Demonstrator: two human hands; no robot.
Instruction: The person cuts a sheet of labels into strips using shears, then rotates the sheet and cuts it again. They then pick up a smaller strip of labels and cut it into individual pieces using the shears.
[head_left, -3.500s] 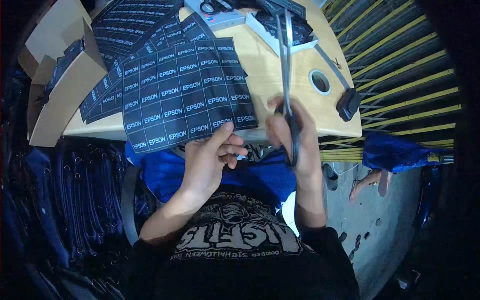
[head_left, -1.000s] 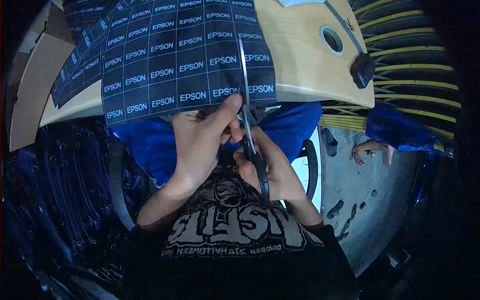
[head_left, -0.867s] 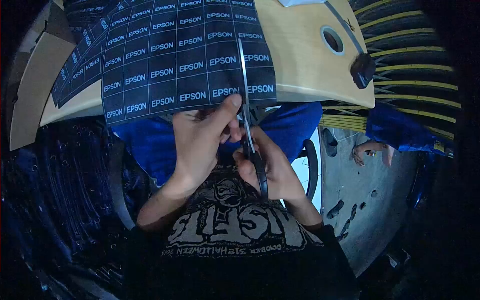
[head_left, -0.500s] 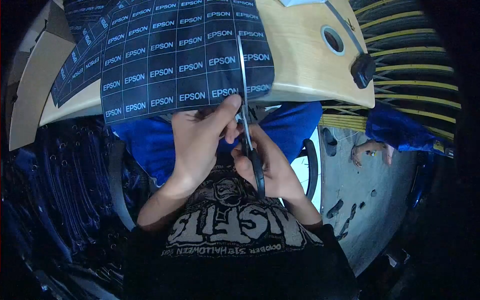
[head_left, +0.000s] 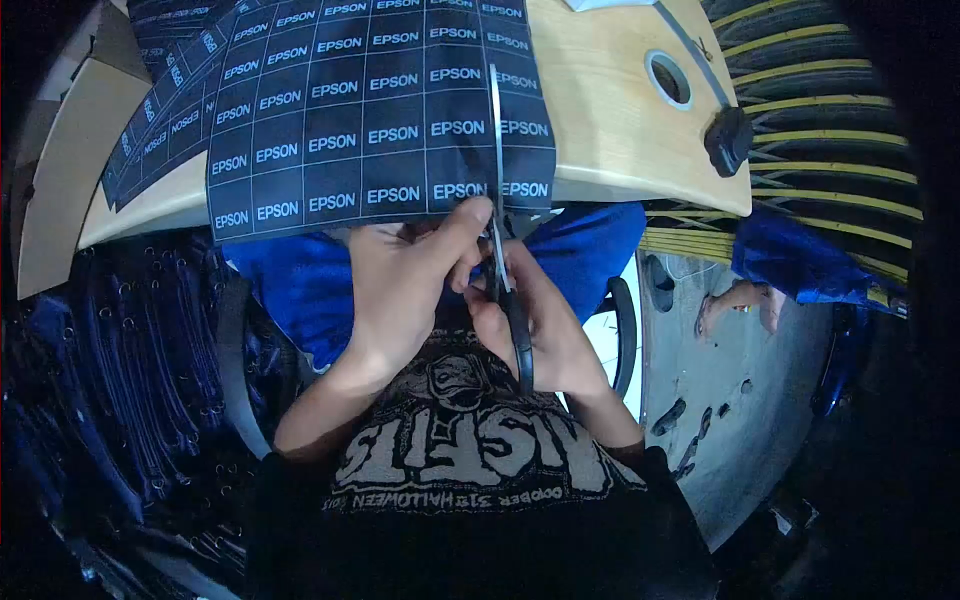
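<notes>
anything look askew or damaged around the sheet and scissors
Nothing looks plainly damaged or spilled; just the loose sheets at left lie aslant, not square with the held sheet in the left hand.

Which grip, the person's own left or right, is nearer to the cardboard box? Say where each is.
Left. The left grip holds the near edge of the top EPSON sheet, to the right of the cardboard box; the right grip, holding the scissors, is farther right.
</notes>
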